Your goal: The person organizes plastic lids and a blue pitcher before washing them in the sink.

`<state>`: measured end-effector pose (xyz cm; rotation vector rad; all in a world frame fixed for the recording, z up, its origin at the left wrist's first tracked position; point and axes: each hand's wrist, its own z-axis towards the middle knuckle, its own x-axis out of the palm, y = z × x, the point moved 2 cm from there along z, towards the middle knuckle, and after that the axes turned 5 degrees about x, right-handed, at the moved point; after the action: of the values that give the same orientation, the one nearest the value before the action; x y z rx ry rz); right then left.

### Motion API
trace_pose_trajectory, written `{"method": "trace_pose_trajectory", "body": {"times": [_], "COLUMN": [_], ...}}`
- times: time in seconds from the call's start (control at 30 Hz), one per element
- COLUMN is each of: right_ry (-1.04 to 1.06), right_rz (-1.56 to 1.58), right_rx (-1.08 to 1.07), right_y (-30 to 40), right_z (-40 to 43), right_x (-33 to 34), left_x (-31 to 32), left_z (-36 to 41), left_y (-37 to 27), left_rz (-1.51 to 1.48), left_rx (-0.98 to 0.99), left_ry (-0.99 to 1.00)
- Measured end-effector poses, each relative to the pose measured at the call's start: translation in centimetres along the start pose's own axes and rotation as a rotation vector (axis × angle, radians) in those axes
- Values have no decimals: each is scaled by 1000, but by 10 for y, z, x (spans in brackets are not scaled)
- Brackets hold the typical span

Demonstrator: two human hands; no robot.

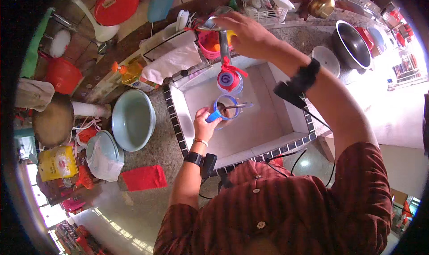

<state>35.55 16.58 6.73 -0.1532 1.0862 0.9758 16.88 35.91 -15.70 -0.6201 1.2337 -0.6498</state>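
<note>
My left hand (205, 123) grips the blue handle of a clear cup (216, 114) over the sink (274, 104). A metal spoon (236, 106) leans in the cup, with its handle jutting out past the rim to the right. Brown matter shows inside. Just above the cup is the faucet (224, 47), with a red ribbon and a round numbered piece (229, 81) at its outlet end. My right hand (246, 33) reaches over the top of the faucet, its fingers at the metal lever (208, 24). Whether they close around the lever is unclear.
Left of the sink stand a pale blue basin (134, 121), a yellow soap bottle (135, 74) and a red cloth (144, 178). A white cloth (174, 64) hangs on a rack behind. A pink basket (209, 47) sits behind the faucet; a dark metal bowl (353, 45) stands at right.
</note>
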Motion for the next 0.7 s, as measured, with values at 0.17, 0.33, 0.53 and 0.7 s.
{"method": "trace_pose_trajectory", "body": {"times": [0.17, 0.33, 0.53, 0.7], "right_ry": [334, 1197, 963, 859], "right_rz": [-89, 318, -251, -412], "right_rx": [536, 1066, 605, 484], "right_y": [-4, 75, 134, 172], "right_z": [-137, -220, -205, -165], "right_x": [18, 55, 30, 14], "left_x": [-31, -48, -82, -79], "left_z": [-24, -34, -39, -28], "left_y": [-15, -43, -57, -63], "left_rz": [43, -79, -138, -234], "left_rx": [25, 180, 336, 305], "left_ry": [87, 207, 205, 243]}}
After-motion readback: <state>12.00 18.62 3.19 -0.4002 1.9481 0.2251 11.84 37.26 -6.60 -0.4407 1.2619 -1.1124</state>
